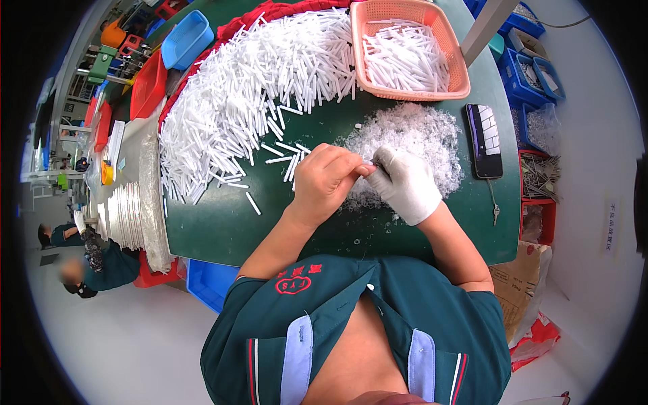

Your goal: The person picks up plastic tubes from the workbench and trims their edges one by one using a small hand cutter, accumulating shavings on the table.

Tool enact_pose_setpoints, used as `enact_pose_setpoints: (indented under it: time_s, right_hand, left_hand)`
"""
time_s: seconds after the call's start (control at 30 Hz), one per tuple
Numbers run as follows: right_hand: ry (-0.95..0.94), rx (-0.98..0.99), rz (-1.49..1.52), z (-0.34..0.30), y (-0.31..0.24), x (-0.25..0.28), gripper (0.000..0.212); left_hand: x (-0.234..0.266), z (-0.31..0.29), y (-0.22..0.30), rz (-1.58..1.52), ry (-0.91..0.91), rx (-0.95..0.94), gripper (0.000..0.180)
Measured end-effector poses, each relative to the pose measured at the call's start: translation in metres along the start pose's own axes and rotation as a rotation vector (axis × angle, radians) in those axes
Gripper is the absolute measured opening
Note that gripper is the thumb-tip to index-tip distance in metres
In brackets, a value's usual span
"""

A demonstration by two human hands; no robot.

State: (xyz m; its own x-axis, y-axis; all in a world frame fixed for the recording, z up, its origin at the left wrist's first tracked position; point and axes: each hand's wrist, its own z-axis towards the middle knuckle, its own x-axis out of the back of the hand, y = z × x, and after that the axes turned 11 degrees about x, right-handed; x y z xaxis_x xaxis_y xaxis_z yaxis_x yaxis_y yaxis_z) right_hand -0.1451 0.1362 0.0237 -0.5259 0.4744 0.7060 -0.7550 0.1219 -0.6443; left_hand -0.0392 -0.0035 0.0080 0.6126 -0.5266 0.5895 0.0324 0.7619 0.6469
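My bare left hand point(324, 181) and my white-gloved right hand point(409, 186) meet at the fingertips above the green table. Both are closed in a pinch, and whatever lies between the fingers is too small and covered to make out. Just beyond and under the right hand spreads a heap of clear, shredded-looking plastic bits point(422, 131). Left of it lies a large pile of short white plastic sticks or tubes point(263, 64), with several loose ones near my left hand. A peach-coloured basket point(460, 74) at the back holds more white sticks.
A phone point(484, 140) lies at the right of the green table point(223, 233), a small key point(496, 212) nearby. Red cloth point(236, 23) edges the pile. Blue and red bins stand right; a blue tray point(187, 40) sits back left. Another person point(101, 266) is far left.
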Motion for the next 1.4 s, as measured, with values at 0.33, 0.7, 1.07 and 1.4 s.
enact_pose_setpoints:
  time_s: [0.33,0.7,1.07,1.4]
  right_hand:
    - [-0.097,-0.032,-0.047,0.002,-0.004,0.005,0.025]
    - [-0.113,0.090,0.057,0.000,0.012,0.002,0.022]
    - [-0.051,-0.164,0.529,0.004,0.018,0.002,0.016]
    - [0.430,-0.148,0.397,0.038,0.030,0.042,0.012]
  left_hand:
    - [0.001,-0.001,0.000,-0.001,-0.023,0.012,0.021]
    - [0.000,-0.002,-0.003,-0.091,-0.008,0.087,0.017]
    - [0.005,-0.004,0.000,0.034,-0.016,0.066,0.016]
    - [0.028,-0.032,-0.025,0.309,0.041,0.305,0.008]
